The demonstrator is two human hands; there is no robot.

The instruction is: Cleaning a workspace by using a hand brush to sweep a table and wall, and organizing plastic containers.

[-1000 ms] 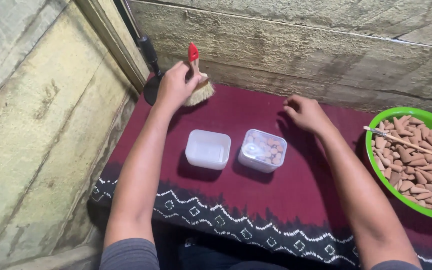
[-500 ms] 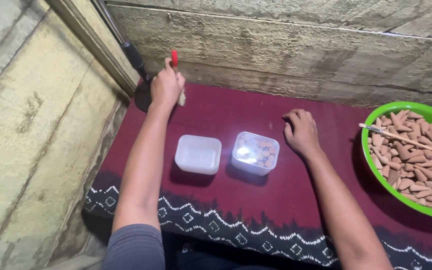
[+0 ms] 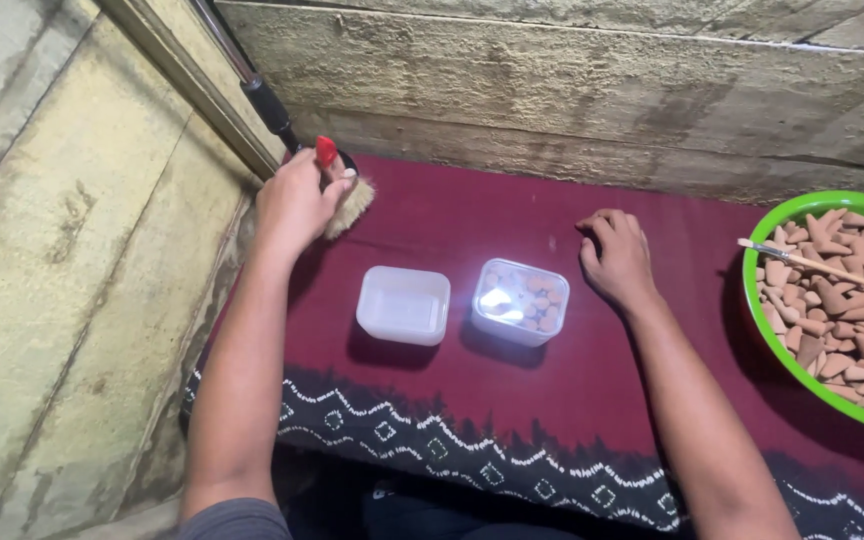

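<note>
The left hand [image 3: 294, 200] is closed round a brush [image 3: 344, 190] with a red handle tip and pale bristles that fan out past the fingertips, touching the maroon cloth [image 3: 512, 225] near the wall. Just below and to the right of that grip sits an open clear plastic container [image 3: 403, 305], seemingly empty, though glare makes it hard to be sure. Beside it, further right, a lidded clear container [image 3: 520, 301] holds small tan pieces. The right hand [image 3: 616, 256] rests loosely curled on the cloth, holding nothing, near the lidded container. Well to the right, a green bowl [image 3: 752, 300] is full of tan cone-shaped pieces with a thin wooden stick [image 3: 824, 268] lying across them.
</note>
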